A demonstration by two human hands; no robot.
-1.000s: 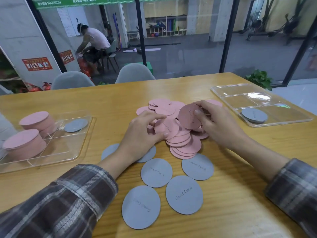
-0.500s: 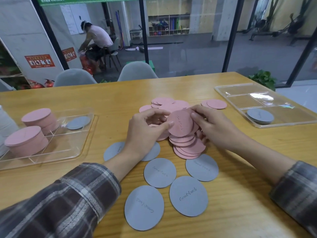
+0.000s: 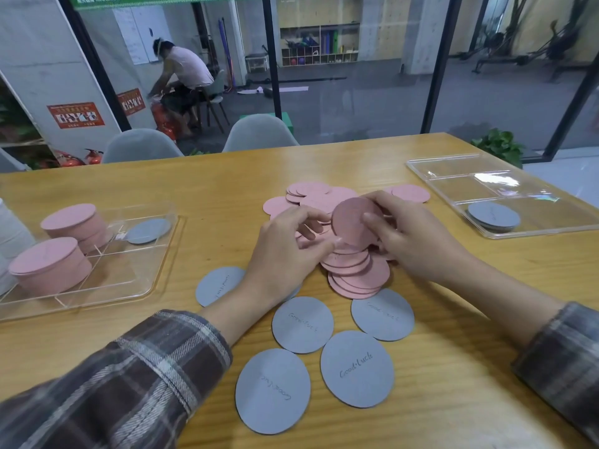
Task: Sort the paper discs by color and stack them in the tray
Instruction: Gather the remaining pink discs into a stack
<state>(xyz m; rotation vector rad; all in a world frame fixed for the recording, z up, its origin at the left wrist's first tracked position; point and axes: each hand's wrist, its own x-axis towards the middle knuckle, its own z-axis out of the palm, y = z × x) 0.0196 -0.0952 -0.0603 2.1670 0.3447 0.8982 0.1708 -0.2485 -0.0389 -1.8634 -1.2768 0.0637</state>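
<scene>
- Done: the left tray holds two tall pink stacks and a single grey disc, each in its own compartment. The right tray holds a short grey stack.
- Remaining: a loose pink pile and several grey discs lie on the table between the trays.
- The right hand pinches one pink disc, tilted up over the pile, with the thumb on its face.
- The left hand has curled fingers and its thumb tip at that disc's lower rim. Whether it grips cannot be told.
- Judgement: pink is well advanced, grey barely begun.
</scene>
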